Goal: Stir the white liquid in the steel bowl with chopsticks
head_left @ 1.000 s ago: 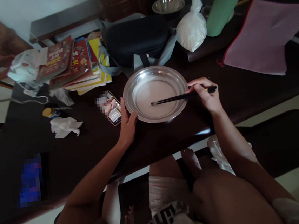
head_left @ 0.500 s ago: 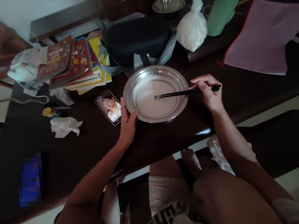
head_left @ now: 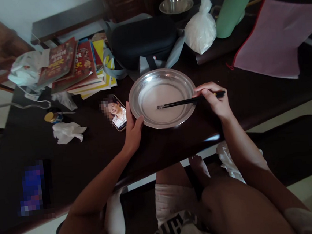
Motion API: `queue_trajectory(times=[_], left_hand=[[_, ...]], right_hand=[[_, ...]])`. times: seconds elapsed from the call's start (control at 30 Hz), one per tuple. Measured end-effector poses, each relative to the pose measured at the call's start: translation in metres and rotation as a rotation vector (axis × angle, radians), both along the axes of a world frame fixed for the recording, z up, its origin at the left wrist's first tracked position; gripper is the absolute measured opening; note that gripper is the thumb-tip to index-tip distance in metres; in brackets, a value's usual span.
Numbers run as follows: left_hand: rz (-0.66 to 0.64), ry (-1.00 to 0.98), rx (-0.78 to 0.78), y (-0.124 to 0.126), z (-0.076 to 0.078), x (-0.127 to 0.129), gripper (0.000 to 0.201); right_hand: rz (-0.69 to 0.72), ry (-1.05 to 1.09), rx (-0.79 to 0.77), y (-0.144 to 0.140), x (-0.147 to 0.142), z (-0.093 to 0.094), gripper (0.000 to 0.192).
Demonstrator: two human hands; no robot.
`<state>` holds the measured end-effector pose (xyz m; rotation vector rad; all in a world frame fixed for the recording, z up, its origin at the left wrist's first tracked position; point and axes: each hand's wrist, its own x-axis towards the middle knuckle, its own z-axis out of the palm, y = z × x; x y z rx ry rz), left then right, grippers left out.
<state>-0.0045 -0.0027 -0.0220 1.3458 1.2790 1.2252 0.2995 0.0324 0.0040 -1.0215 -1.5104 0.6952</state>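
Observation:
A round metal basin (head_left: pixel 141 116) rests on the dark table in front of me, with a whitish liquid (head_left: pixel 159 98) inside. My left hand (head_left: pixel 133 128) grips its left rim, thumb on the near edge and fingers along the outer side. Black chopsticks (head_left: pixel 180 102) are pinched in my right hand (head_left: pixel 217 99) at the basin's right side. Their tips reach into the pale liquid left of its middle. Just beyond my left hand lies a phone (head_left: pixel 119 115) with a lit screen.
Behind the basin stands a black case (head_left: pixel 144 41) in a grey bag. Stacked books (head_left: pixel 84 65), a crumpled tissue (head_left: pixel 68 132) and a small yellow-lidded jar (head_left: pixel 51 117) lie leftward. A knotted bag of white powder (head_left: pixel 201 33), a green cylinder (head_left: pixel 235 8) and a pink cloth (head_left: pixel 275 39) are rightward.
My right hand and the chopsticks have shifted slightly left, and the tips sit lower and further left in the liquid. My left hand and the basin stay put.

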Motion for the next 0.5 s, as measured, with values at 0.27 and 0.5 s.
queue_trajectory(times=[0.27,0.5], left_hand=[[-0.006,-0.005,-0.009,-0.0004,0.0004,-0.0001,0.075],[-0.017,-0.020,-0.001,0.0000,-0.0010,-0.0008,0.076]], right_hand=[[-0.032,0.056,0.003,0.0000,0.0001,0.0001,0.024],[-0.089,0.034,0.012,-0.0003,0.0003,0.0009,0.028]])
